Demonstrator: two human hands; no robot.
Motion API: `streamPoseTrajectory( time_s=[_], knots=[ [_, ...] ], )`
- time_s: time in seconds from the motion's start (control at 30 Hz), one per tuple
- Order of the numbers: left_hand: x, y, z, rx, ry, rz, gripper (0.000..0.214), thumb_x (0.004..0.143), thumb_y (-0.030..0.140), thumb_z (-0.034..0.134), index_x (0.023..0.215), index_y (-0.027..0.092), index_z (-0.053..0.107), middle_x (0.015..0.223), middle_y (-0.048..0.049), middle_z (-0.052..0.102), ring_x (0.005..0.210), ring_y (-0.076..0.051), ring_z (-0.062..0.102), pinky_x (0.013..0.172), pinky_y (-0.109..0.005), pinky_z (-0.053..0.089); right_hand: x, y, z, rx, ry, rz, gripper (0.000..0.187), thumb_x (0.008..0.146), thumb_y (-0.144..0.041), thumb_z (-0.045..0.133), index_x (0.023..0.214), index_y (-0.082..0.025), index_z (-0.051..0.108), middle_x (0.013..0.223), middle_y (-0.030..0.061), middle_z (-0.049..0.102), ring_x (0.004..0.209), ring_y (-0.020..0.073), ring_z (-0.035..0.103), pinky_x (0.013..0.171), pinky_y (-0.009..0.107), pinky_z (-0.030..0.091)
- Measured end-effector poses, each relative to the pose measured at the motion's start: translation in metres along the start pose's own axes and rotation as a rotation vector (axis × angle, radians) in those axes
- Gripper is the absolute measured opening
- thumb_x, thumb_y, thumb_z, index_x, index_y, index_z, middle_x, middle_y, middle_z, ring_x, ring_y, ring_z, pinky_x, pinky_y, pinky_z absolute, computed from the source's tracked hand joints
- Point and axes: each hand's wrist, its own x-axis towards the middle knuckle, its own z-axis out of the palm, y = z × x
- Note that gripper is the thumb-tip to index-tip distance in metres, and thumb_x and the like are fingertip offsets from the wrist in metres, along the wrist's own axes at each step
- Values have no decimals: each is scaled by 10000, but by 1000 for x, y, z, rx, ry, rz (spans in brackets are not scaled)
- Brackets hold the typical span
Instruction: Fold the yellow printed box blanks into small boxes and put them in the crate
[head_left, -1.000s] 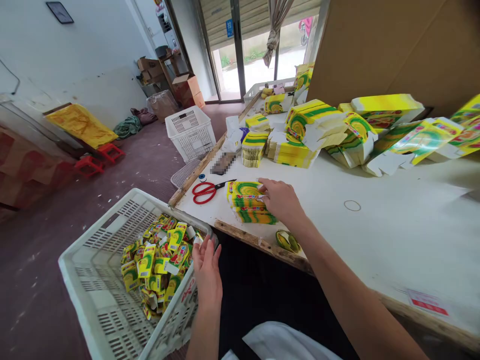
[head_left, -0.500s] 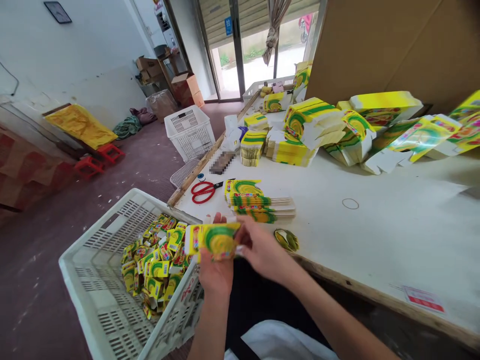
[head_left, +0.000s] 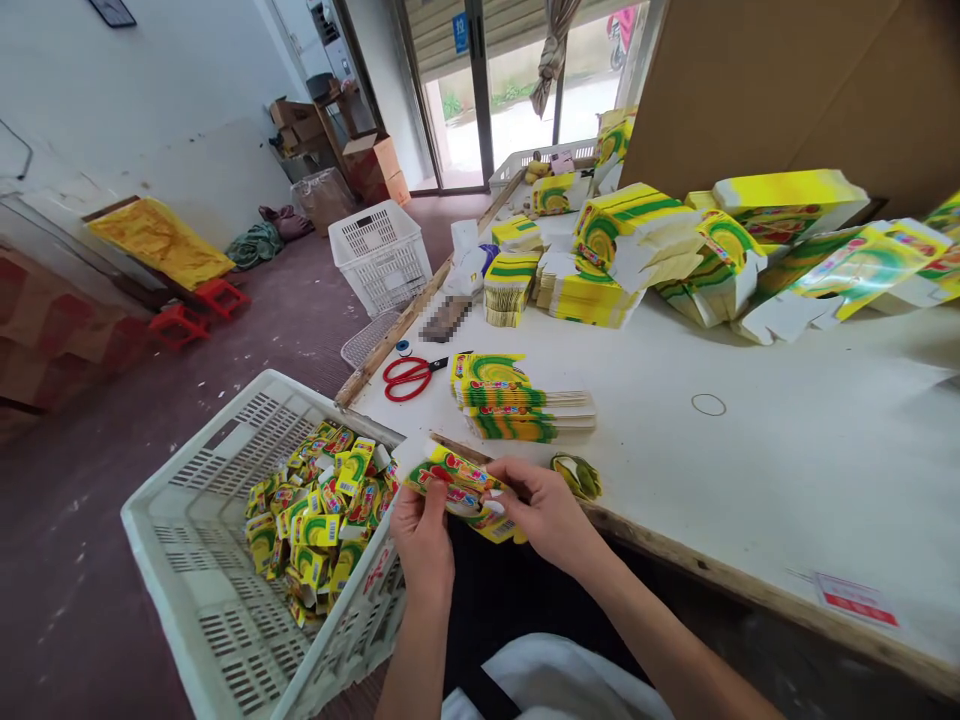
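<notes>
Both hands hold one small yellow-and-green carton (head_left: 459,485) above my lap, just off the table's near edge. My left hand (head_left: 424,538) pinches its left end and my right hand (head_left: 541,510) grips its right end, fingers curled round it. A stack of flat cartons (head_left: 517,398) of the same print lies on the white table (head_left: 750,440) just beyond my hands. To my left a white slotted crate (head_left: 225,600) holds several folded small boxes (head_left: 322,510).
Red scissors (head_left: 409,377) lie left of the stack, a rubber band (head_left: 708,404) to its right. Larger piles of flat yellow cartons (head_left: 637,260) crowd the table's far side under a big cardboard sheet (head_left: 787,90). Another white crate (head_left: 381,255) stands on the floor.
My right hand left the stack with one flat carton and brought it to my left hand. Both hands now grip it, and it has turned from flat-facing to edge-on and partly opened.
</notes>
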Motion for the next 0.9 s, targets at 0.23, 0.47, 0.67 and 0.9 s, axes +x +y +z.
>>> streamPoseTrajectory(
  time_s=[0.23,0.47,0.67,0.9],
  knots=[
    [7,29,-18,135,-36,306,327,812,448,687,1053,228,652,1052,-43,706,1016,-168,661,929,-302,509,1,-11,-32,-477,206,-422,329,848,-84,515,986,-257,758,907,54,753,823,194,669,741,324,537],
    [0,52,-15,889,-549,370,854,594,308,852,1341,229,446,1365,-121,533,1288,-311,492,1077,-459,405,-10,-33,-24,-801,37,-758,326,899,-59,518,940,-319,710,912,-42,731,1021,159,611,1164,438,223],
    [-9,31,-2,1062,-557,333,609,698,297,746,1227,188,466,1096,-91,657,993,-253,652,862,-397,533,-14,-17,-11,-182,375,-334,695,798,-262,670,1430,-246,380,1413,119,506,1345,278,429,1118,504,339],
    [-17,19,-2,829,-645,427,560,656,240,784,1155,230,528,1070,-86,644,961,-244,652,824,-348,519,-7,-5,-3,491,-24,306,635,671,-539,764,1212,-239,617,1281,94,646,1208,297,576,1058,484,422]
  ],
)
